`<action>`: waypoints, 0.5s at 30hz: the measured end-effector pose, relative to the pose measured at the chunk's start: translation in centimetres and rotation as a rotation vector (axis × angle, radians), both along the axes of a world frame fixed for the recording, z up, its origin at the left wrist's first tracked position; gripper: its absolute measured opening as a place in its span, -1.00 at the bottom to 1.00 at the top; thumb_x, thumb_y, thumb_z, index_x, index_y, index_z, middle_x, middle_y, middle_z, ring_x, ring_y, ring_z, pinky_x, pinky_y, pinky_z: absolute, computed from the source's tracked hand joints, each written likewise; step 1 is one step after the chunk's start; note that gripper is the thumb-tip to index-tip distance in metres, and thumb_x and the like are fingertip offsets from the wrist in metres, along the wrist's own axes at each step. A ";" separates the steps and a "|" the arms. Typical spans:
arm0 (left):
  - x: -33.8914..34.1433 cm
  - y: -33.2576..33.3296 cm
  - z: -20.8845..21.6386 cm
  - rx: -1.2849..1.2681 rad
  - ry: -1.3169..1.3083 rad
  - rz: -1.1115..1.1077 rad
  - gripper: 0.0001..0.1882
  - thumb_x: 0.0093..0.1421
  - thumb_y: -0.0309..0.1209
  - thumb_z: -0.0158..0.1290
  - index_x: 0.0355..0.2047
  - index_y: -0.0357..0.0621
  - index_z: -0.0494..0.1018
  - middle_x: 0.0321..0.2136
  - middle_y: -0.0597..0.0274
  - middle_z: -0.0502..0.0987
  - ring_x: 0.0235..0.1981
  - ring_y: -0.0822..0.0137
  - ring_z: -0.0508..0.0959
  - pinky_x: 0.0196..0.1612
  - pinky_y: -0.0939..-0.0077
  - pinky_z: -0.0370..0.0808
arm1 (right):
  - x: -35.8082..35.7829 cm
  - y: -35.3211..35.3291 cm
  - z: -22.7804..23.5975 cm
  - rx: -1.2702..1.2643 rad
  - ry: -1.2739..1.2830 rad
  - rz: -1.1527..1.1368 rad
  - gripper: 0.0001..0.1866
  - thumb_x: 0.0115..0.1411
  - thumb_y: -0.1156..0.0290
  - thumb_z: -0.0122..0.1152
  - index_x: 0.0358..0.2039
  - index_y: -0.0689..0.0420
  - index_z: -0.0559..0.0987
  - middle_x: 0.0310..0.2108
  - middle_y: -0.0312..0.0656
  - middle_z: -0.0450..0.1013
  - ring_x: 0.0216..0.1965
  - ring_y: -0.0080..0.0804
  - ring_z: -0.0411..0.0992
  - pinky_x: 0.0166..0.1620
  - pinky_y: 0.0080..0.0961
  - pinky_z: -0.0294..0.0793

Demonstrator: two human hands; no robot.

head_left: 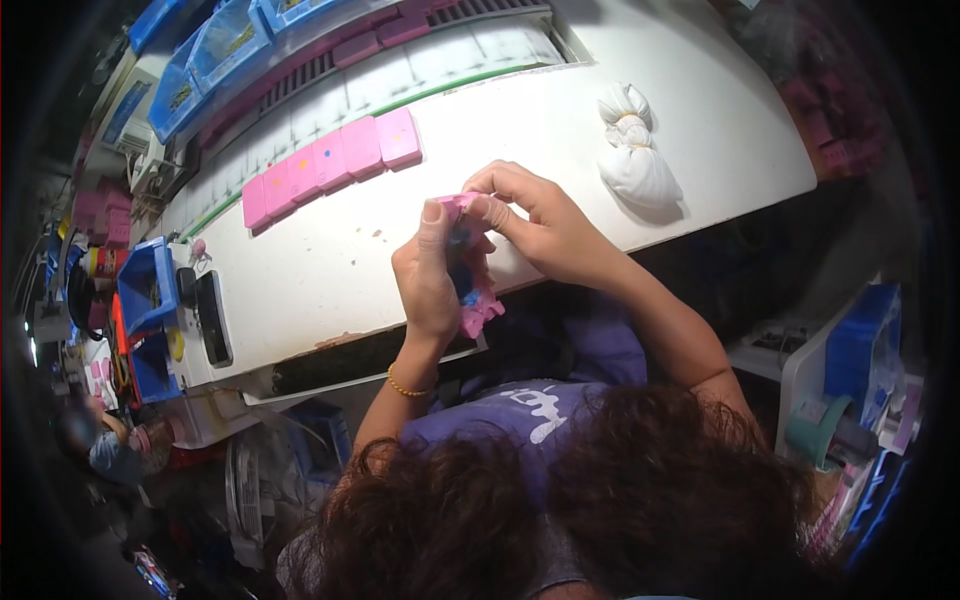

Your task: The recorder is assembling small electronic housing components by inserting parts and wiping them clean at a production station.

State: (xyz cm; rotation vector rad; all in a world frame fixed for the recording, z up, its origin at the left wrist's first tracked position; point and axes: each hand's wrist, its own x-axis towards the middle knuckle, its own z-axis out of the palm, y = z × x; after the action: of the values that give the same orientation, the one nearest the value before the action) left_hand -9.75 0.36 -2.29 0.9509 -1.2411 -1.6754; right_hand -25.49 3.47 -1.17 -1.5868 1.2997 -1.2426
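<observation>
Just over the front edge of the white table, both hands hold a pink piece with a ragged edge and blue patches inside (482, 312). My left hand (430, 265) wraps its left side, thumb up near the top. At the top end, my right hand (515, 210) pinches the piece between thumb and fingers. What lies between those fingertips is too small to make out. Beyond my hands, a slanting row of several flat pink blocks (320, 165) rests on the table; some bear small coloured dots.
A tied white cloth bag (640, 175) lies on the table (520, 120) at the right. A dark phone (212, 318) is by the left edge, next to blue bins (148, 283). More blue bins (230, 45) stand at the back. Far left, another person (115, 450) is visible.
</observation>
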 end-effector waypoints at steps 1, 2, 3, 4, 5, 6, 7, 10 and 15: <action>0.4 -0.2 -0.2 0.008 0.029 -0.094 -0.47 0.42 -0.07 -0.18 -0.30 -0.35 0.50 -0.61 0.19 0.51 -0.68 0.44 0.49 -0.60 0.62 0.42 | -0.1 -0.1 -0.2 0.001 0.000 -0.003 -0.73 0.37 0.25 0.05 -0.17 0.21 0.51 -0.29 -0.24 0.46 -0.17 -0.46 0.40 -0.04 -0.51 0.38; 0.6 -0.3 -0.2 0.017 0.059 -0.187 -0.55 0.40 -0.13 -0.08 -0.30 -0.36 0.50 -0.61 0.20 0.51 -0.66 0.44 0.51 -0.58 0.62 0.44 | -0.1 -0.1 -0.5 0.122 -0.187 0.030 -0.72 0.39 0.23 0.03 -0.17 0.22 0.50 -0.31 -0.28 0.45 -0.23 -0.54 0.39 -0.08 -0.56 0.37; 0.6 -0.3 -0.1 0.017 0.059 -0.189 -0.55 0.40 -0.13 -0.08 -0.30 -0.36 0.50 -0.61 0.20 0.51 -0.66 0.44 0.51 -0.58 0.62 0.44 | -0.2 -0.2 -0.8 0.244 -0.374 0.063 -0.70 0.41 0.22 0.01 -0.18 0.23 0.49 -0.34 -0.32 0.44 -0.28 -0.62 0.37 -0.12 -0.61 0.36; 0.4 -0.3 0.4 -0.003 -0.060 -0.240 -0.66 0.33 -0.23 0.03 -0.29 -0.35 0.49 -0.59 0.22 0.52 -0.64 0.45 0.53 -0.56 0.61 0.46 | -0.3 -0.3 -1.0 0.244 -0.373 0.059 -0.70 0.41 0.22 0.01 -0.18 0.23 0.49 -0.34 -0.32 0.44 -0.28 -0.62 0.37 -0.12 -0.61 0.36; 0.3 -0.2 0.7 -0.023 -0.179 -0.290 -0.75 0.27 -0.34 0.15 -0.29 -0.35 0.49 -0.58 0.23 0.53 -0.61 0.45 0.55 -0.53 0.61 0.49 | -0.3 -0.3 -1.3 0.207 -0.372 0.022 -0.72 0.41 0.25 0.01 -0.21 0.25 0.50 -0.37 -0.31 0.46 -0.32 -0.63 0.38 -0.18 -0.60 0.39; 0.5 -0.7 0.2 -0.004 -0.165 -0.341 -0.79 0.13 -0.50 0.26 -0.27 -0.35 0.51 -0.54 0.24 0.56 -0.57 0.47 0.57 -0.48 0.60 0.52 | -0.4 -0.3 -1.4 0.171 -0.370 -0.015 -0.73 0.40 0.27 0.02 -0.24 0.26 0.50 -0.40 -0.29 0.47 -0.35 -0.64 0.38 -0.24 -0.58 0.41; 0.5 -0.9 0.0 -0.005 -0.166 -0.338 -0.79 0.13 -0.50 0.26 -0.27 -0.35 0.51 -0.54 0.24 0.56 -0.57 0.47 0.57 -0.48 0.60 0.52 | -0.2 -0.3 -1.2 0.170 -0.371 -0.012 -0.73 0.40 0.27 0.02 -0.24 0.26 0.50 -0.40 -0.29 0.47 -0.35 -0.64 0.38 -0.24 -0.58 0.41; 0.4 -1.0 -0.3 0.118 -0.046 -0.332 -0.78 0.11 -0.49 0.28 -0.28 -0.37 0.54 -0.52 0.24 0.58 -0.54 0.49 0.57 -0.44 0.60 0.53 | 0.0 -0.4 -0.8 0.189 -0.320 -0.060 -0.72 0.40 0.28 0.03 -0.23 0.27 0.50 -0.39 -0.31 0.48 -0.32 -0.64 0.39 -0.22 -0.57 0.42; 0.3 -0.6 -0.7 -0.155 -0.280 -0.196 -0.81 0.04 -0.48 0.32 -0.31 -0.24 0.62 -0.32 0.19 0.60 -0.49 0.43 0.57 -0.38 0.53 0.53 | -0.6 -0.8 -0.2 0.215 -0.335 -0.095 -0.68 0.39 0.21 0.04 -0.31 0.24 0.54 -0.45 -0.36 0.44 -0.42 -0.66 0.33 -0.30 -0.63 0.37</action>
State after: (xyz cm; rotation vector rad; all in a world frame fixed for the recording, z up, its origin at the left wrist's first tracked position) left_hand -9.46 -0.26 -2.95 1.0198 -1.6722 -1.6024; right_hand -26.14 2.67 -1.38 -1.1227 1.2534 -1.3122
